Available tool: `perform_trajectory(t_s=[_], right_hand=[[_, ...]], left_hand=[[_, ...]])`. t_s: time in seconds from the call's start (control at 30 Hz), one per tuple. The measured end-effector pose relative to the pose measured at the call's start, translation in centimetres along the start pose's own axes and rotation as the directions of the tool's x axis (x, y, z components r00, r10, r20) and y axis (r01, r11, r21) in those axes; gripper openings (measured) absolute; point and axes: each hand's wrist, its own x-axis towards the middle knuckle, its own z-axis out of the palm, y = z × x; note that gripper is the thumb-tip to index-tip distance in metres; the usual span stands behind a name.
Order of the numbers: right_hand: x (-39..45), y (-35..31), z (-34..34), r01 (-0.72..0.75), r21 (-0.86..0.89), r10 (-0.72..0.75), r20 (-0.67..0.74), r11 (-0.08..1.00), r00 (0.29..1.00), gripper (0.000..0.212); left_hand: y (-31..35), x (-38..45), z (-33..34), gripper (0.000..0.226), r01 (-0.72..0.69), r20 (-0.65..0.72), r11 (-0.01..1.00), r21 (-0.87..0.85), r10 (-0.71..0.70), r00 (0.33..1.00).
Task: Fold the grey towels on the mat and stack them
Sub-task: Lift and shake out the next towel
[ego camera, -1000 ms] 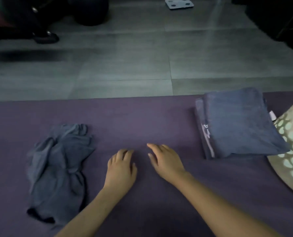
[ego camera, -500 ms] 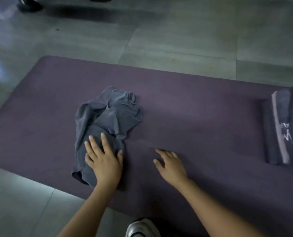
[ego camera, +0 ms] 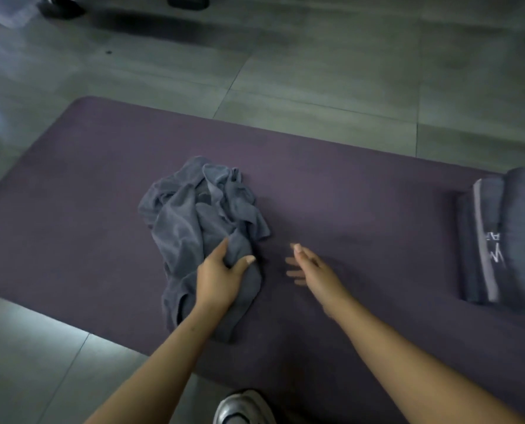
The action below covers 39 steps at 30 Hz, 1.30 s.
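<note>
My left hand [ego camera: 221, 276] pinches a bunch of the crumpled grey towel [ego camera: 200, 228], still unfolded, my right hand [ego camera: 313, 270] hovers loose and empty beside it, and folded towels [ego camera: 499, 240] sit stacked far right.

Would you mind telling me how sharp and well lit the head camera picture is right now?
Head view: dim overall, with a pale glare patch on the floor tiles; the right hand is smeared by motion blur, fingers ghosted; the left hand gripping the crumpled towel is fairly sharp; wide-angle distortion bends the mat edges.
</note>
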Motion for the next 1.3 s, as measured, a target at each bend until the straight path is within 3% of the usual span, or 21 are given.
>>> perform_trajectory(t_s=[0.1,0.2,0.3,0.43,0.6,0.77,0.83,0.9,0.93,1.0,1.13,1.23,1.3], right_hand=[[-0.8,-1.9,-2.1,-0.088,0.105,0.082,0.064,0.991,0.995,0.047],[-2.2,-3.9,-5.4,-0.12,0.085,0.12,0.003,0.989,0.993,0.056],[-3.8,-5.7,-10.0,-0.205,0.112,0.201,0.049,0.972,0.978,0.055],[-5.6,-7.3,-15.4,-0.247,0.277,0.219,0.13,0.928,0.967,0.055],[-7.5,-6.3,-18.5,-0.225,0.372,0.205,0.093,0.901,0.974,0.035],[-7.4,-3.3,-19.6,-0.095,0.356,0.112,-0.026,0.929,0.993,0.015],[-7.5,-2.7,-20.2,-0.043,0.152,0.051,-0.05,0.987,0.997,0.008],[-7.8,-2.0,-21.1,-0.013,-0.128,0.006,-0.054,0.992,0.999,0.004],[-8.0,-1.6,-21.5,-0.012,-0.253,-0.003,-0.059,0.967,0.998,0.003],[-8.5,-0.4,-21.9,-0.032,-0.395,0.01,-0.058,0.918,0.998,0.004],[-9.3,2.5,-21.6,-0.092,-0.503,0.076,-0.053,0.859,0.996,0.007],[-9.6,3.8,-21.7,-0.094,-0.558,0.081,-0.047,0.825,0.996,0.009],[-9.7,4.3,-21.8,-0.093,-0.566,0.085,-0.041,0.819,0.996,0.01]], left_hand=[[3.1,-2.4,3.1,0.055,-0.113,0.147,0.982,-0.153,0.135,0.98],[6.5,-4.1,5.9,0.053,-0.097,0.301,0.939,-0.33,0.202,0.932],[9.3,-4.5,7.8,0.042,-0.021,0.363,0.908,-0.418,0.188,0.912],[12.3,-4.9,10.1,0.02,0.203,0.467,0.804,-0.559,0.103,0.878],[13.7,-6.4,13.5,0.028,0.267,0.525,0.803,-0.532,0.065,0.849],[11.4,-6.1,14.5,0.028,0.333,0.515,0.8,-0.499,-0.036,0.856],[10.4,-5.9,13.8,0.017,0.254,0.465,0.847,-0.466,-0.01,0.885],[9.4,-6.1,12.9,0.007,0.046,0.427,0.948,-0.314,0.097,0.899],[8.7,-6.2,12.5,0.013,-0.097,0.431,0.974,-0.203,0.178,0.885],[7.7,-6.5,11.9,0.023,-0.319,0.522,0.947,-0.027,0.286,0.804],[6.7,-7.3,12.4,0.041,-0.569,0.74,0.821,0.048,0.354,0.573],[7.2,-8.4,13.0,0.046,-0.592,0.826,0.805,0.03,0.314,0.469],[7.7,-9.2,13.2,0.044,-0.515,0.846,0.857,0.009,0.268,0.46]])
